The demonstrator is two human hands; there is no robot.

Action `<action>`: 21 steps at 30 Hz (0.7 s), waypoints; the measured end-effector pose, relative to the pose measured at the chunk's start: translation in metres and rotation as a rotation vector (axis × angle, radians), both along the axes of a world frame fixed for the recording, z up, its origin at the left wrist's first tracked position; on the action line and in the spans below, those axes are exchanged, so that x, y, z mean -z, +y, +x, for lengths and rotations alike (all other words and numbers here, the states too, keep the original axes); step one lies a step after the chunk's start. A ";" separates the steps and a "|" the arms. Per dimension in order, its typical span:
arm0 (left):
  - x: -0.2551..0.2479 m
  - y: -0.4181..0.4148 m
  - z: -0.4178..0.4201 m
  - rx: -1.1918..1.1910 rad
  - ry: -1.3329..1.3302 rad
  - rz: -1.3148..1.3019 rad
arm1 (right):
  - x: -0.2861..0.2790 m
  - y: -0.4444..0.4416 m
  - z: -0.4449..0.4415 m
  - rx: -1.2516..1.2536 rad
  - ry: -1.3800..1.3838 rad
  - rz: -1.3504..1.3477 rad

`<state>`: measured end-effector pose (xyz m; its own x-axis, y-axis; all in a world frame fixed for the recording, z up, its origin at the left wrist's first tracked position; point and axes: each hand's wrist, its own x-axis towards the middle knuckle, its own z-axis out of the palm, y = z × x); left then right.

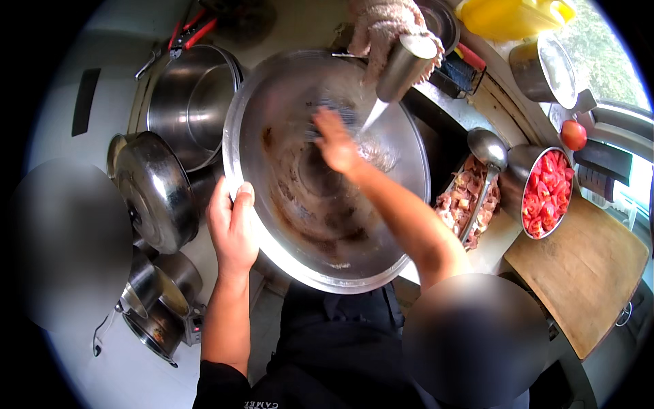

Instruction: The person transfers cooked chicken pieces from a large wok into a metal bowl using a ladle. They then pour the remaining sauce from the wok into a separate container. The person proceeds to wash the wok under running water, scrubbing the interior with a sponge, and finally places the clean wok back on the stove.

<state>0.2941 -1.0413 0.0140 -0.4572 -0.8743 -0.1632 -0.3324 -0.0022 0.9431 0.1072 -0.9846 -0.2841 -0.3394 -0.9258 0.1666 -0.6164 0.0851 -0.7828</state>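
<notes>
My left hand (232,225) grips the rim of a large round metal basin (234,128), thumb on top, at its left side. The basin is tilted towards me, with brown and dark stains on its inner surface. Inside it, my right hand (334,140) presses a dark metallic scouring pad (340,112) against the wall, fingers partly covering the pad. From a thick cylindrical metal spout (406,66), a stream of water (376,113) runs into the basin just right of the pad. A pinkish towel (386,23) hangs around the spout.
Left stand a deep steel pot (191,107) and a domed metal lid (156,191). Right are a tray of cut raw meat (457,202) under a ladle (488,151), a pot of tomato pieces (546,194), and a wooden cutting board (582,271). Red-handled pliers (191,33) lie top left.
</notes>
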 end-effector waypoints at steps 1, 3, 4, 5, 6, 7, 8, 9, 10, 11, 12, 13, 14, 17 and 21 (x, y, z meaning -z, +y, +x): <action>0.000 0.005 0.010 -0.050 -0.017 0.021 | -0.054 -0.011 0.040 -0.101 -0.236 0.114; 0.001 0.006 0.005 -0.105 0.017 0.048 | -0.116 0.012 0.084 -0.282 -0.692 -0.025; 0.004 0.007 0.008 -0.137 0.021 0.053 | -0.161 0.038 0.090 -0.351 -0.985 0.077; 0.005 0.008 0.009 -0.157 0.028 0.055 | -0.186 0.069 0.083 -0.472 -1.087 0.102; 0.007 0.006 0.016 -0.129 0.008 0.042 | -0.215 0.104 0.071 -0.490 -1.166 0.244; 0.007 0.008 0.014 -0.137 0.004 0.016 | -0.210 0.147 0.057 -0.524 -1.172 0.363; 0.007 0.008 0.013 -0.134 0.019 0.021 | -0.215 0.181 0.031 -0.518 -1.006 0.530; 0.005 0.008 0.011 -0.124 0.030 0.027 | -0.202 0.216 0.002 -0.551 -0.763 0.577; 0.002 0.009 0.013 -0.116 0.023 0.025 | -0.197 0.228 -0.026 -0.511 -0.542 0.810; -0.001 0.008 0.014 -0.108 0.019 0.025 | -0.190 0.227 -0.050 -0.463 -0.305 1.029; -0.002 0.008 0.012 -0.087 0.027 0.025 | -0.159 0.234 -0.062 -0.443 -0.070 0.861; -0.001 0.007 0.010 -0.080 0.034 0.026 | -0.126 0.240 -0.068 -0.417 0.167 0.684; 0.001 0.007 0.009 -0.080 0.034 0.024 | -0.118 0.226 -0.058 -0.404 0.227 0.704; 0.006 0.007 0.010 -0.095 0.030 -0.006 | -0.163 0.196 0.012 -0.453 -0.204 0.870; 0.008 0.011 0.009 -0.164 0.038 0.038 | -0.220 0.136 0.060 -0.462 -1.172 0.511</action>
<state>0.3031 -1.0307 0.0061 -0.3156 -0.9311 -0.1832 -0.2886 -0.0897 0.9532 0.1673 -0.8490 -0.0646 0.3116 -0.8637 -0.3962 0.3326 0.4897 -0.8060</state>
